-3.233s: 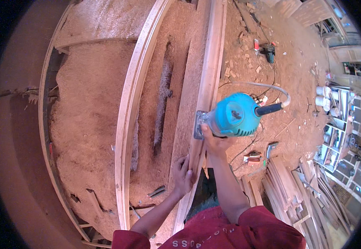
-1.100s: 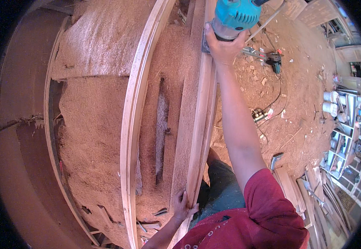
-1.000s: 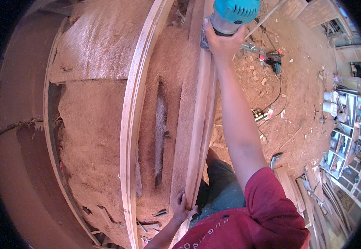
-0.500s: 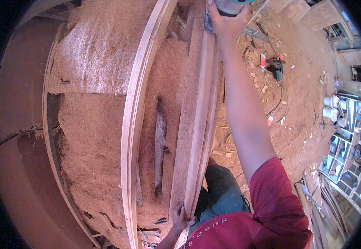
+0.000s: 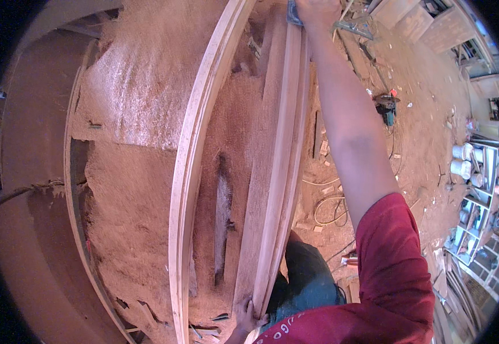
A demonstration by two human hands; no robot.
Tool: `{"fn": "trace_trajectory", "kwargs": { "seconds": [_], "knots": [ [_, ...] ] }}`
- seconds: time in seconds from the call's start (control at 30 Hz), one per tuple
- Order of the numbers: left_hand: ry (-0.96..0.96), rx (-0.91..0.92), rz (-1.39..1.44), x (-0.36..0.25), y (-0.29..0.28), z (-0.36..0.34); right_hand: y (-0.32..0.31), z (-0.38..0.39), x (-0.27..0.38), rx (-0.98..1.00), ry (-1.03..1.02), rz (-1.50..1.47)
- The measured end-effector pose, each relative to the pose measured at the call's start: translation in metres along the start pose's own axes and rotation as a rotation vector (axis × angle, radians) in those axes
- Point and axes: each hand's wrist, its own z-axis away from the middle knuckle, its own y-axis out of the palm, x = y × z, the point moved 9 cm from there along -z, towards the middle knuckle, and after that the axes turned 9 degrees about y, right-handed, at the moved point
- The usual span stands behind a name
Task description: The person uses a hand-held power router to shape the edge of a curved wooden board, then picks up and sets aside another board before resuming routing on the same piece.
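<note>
Sawdust blankets the broad work surface (image 5: pixel 126 229), above which the right hand (image 5: pixel 320 8), partly cut off by the upper edge, grips a trim router (image 5: pixel 294 14), whose base plate alone shows, on the far part of a long moulded board (image 5: pixel 279 166). Near the person's body, the left hand (image 5: pixel 247 315) straddles that board's near end, thumb and fingers slightly parted against the wood. Leftward, apart from it, runs a grooved strip (image 5: pixel 195 155), while a teal-and-black power tool (image 5: pixel 388 112) lies on the littered floor (image 5: pixel 418 146), with white buckets (image 5: pixel 461 168) beyond.
</note>
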Motion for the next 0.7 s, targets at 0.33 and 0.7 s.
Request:
{"fn": "trace_trajectory", "kwargs": {
  "seconds": [0.33,0.7],
  "knots": [
    [0.053,-0.204,0.131,-0.059,-0.113,-0.332,-0.089,0.122,0.052,0.131,0.166,-0.018],
    [-0.024,-0.104,0.227,-0.063,-0.076,-0.265,-0.198,0.263,0.071,0.314,0.413,-0.089]
  ]
}}
